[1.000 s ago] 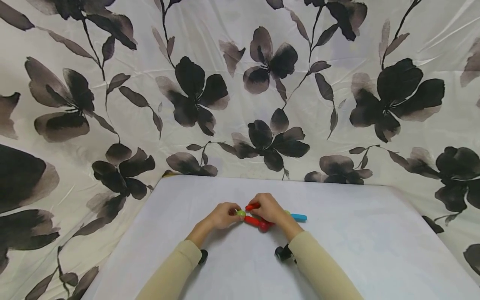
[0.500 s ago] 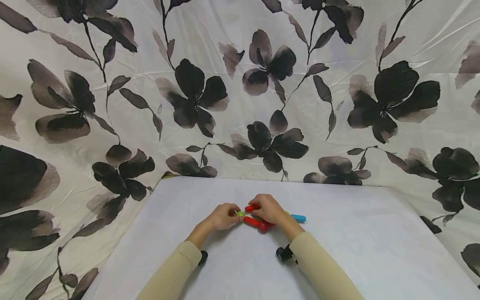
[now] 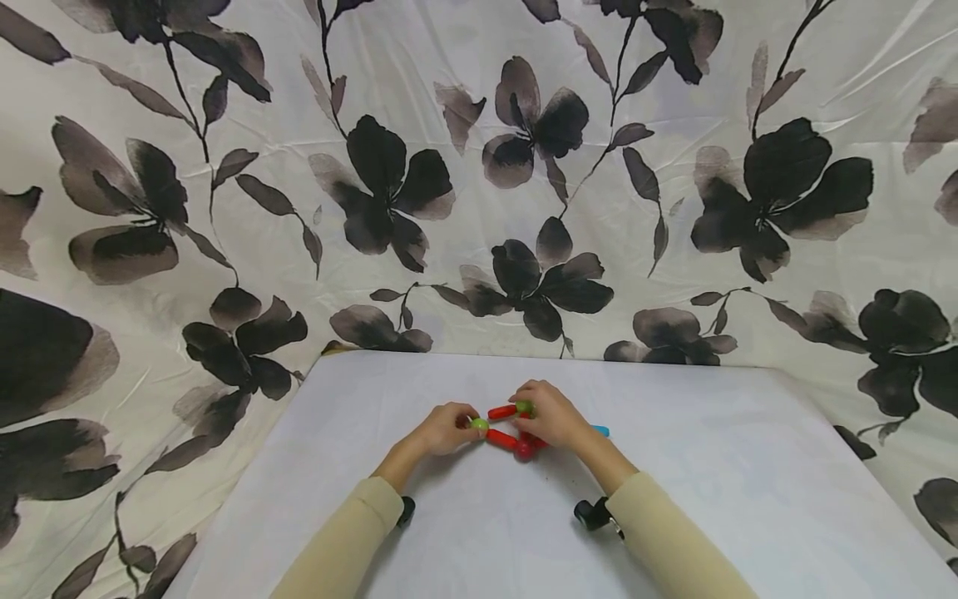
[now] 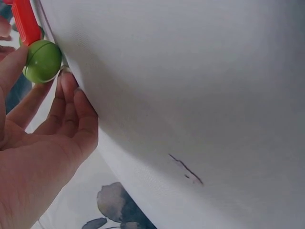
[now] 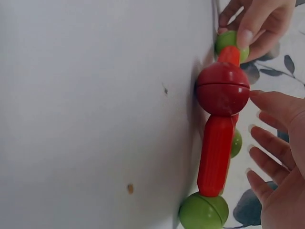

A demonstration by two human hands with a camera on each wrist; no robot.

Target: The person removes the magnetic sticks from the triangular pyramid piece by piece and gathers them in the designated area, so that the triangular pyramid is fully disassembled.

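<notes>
In the head view my left hand [image 3: 443, 428] pinches a green ball [image 3: 479, 424] between thumb and fingers; the left wrist view shows this green ball [image 4: 43, 62] close up. A red stick [image 3: 501, 439] runs from it to a dark red ball [image 3: 525, 450]. Behind lies another red stick [image 3: 501, 412] with a green ball [image 3: 525, 407] at its right end. My right hand [image 3: 554, 416] is beside that ball. Seen from the right wrist, its fingers [image 5: 271, 155] are spread and loose, the thumb tip close to the red ball [image 5: 223, 95]; whether they touch is unclear.
A blue stick [image 3: 602, 430] shows beyond my right hand, partly hidden. The toy pieces lie on a white tabletop [image 3: 479, 532]. Behind it hangs a floral cloth [image 3: 449, 316]. In the right wrist view another green ball [image 5: 204, 212] ends a red stick [image 5: 215, 155].
My right hand has shifted slightly right and its fingers have come off the back red stick, uncovering the green ball at its end. My left hand stays on its green ball.
</notes>
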